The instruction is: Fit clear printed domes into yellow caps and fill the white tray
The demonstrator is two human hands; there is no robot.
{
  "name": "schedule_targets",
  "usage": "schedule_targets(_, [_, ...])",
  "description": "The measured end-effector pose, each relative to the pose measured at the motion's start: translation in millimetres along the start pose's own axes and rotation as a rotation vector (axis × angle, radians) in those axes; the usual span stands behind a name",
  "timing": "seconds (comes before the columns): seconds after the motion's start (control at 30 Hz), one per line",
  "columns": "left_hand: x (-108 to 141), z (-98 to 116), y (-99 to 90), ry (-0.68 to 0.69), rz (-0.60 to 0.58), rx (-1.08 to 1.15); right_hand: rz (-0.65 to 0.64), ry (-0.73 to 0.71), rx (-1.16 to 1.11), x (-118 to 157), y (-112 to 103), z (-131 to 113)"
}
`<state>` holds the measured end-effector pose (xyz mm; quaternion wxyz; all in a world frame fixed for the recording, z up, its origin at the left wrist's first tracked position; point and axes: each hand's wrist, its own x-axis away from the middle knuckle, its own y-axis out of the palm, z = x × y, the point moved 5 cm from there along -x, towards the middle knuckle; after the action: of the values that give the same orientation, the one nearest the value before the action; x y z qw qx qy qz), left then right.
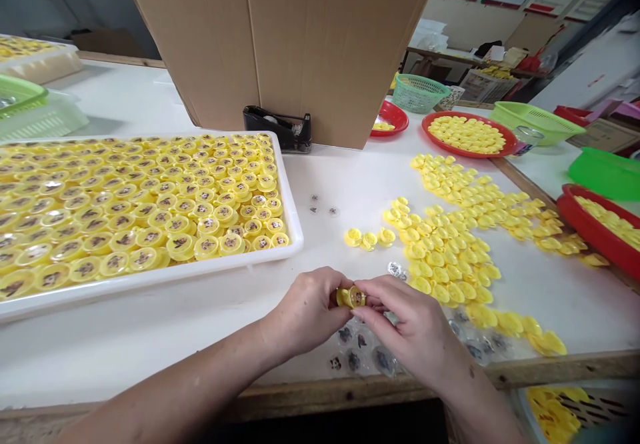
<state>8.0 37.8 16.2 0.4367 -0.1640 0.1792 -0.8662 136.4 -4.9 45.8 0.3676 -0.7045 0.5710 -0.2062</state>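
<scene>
Between my two hands is a small yellow plastic piece (352,297) with a round printed picture on its face. My left hand (313,307) pinches its left side between thumb and fingers. The fingertips of my right hand (407,317) close on its right edge, at the printed disc. Under and beside my right hand lie several clear round stickers (353,361) with dark animal pictures, partly hidden by it. Plain yellow pieces (450,251) are spread over the table to the right, and a few stand apart from them, just beyond my hands.
A white tray (287,251) packed with pictured yellow pieces fills the left. A black tape dispenser (279,129) stands against a tall cardboard sheet (300,44). Red plates (507,147) and green baskets (420,93) sit at the back right. The table's wooden edge (300,397) runs in front.
</scene>
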Motion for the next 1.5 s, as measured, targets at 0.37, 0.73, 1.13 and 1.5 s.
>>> schedule_targets(0.37, [5.5, 10.2, -0.5, 0.054, 0.01, 0.052, 0.087, 0.009, 0.088, 1.0, -6.2, -7.4])
schedule_targets(0.73, [2.0, -7.3, 3.6, -0.061, -0.023, 0.365, 0.227, -0.019, 0.087, 3.4, 2.2, -12.4])
schedule_targets(1.13, [4.0, -2.0, -6.1, 0.187, 0.131, 0.218, 0.147, 0.347, -0.706, 9.5, 23.0, 27.9])
schedule_targets(1.5, [0.6, 0.3, -7.1, 0.008, 0.047, 0.16, 0.276, 0.314, -0.631, 14.0, 27.5, 25.5])
